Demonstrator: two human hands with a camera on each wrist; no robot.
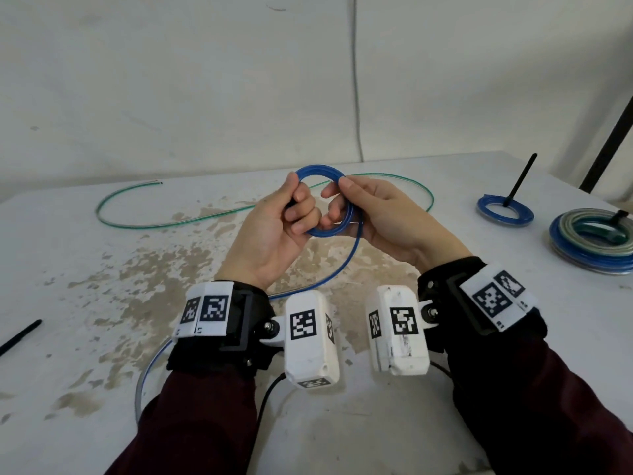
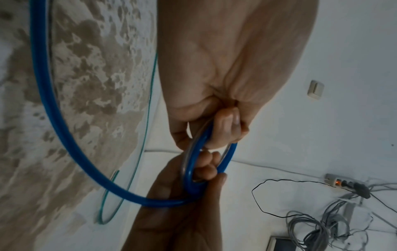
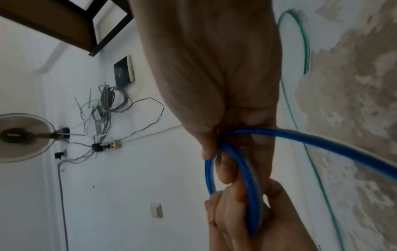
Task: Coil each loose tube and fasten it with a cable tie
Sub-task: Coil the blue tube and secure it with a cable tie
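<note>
Both hands hold up a small coil of blue tube (image 1: 330, 232) above the middle of the table. My left hand (image 1: 297, 197) grips the coil's left side, thumb on the outside and fingers curled through the ring. My right hand (image 1: 337, 200) pinches the right side with fingers inside the loop. The left wrist view shows the coil (image 2: 191, 178) between both hands, and so does the right wrist view (image 3: 251, 178). The tube's uncoiled tail (image 1: 352, 248) hangs from the right hand, runs under my left wrist and curves over the table. A loose green tube (image 1: 171, 222) lies behind. A black cable tie (image 1: 20, 332) lies far left.
At the right of the stained white table (image 1: 102, 269) lie a tied blue coil (image 1: 505, 210) with its black tie sticking up and a stack of tied coils (image 1: 592, 241). A wall rises just behind the table. A dark pole (image 1: 606, 142) leans at far right.
</note>
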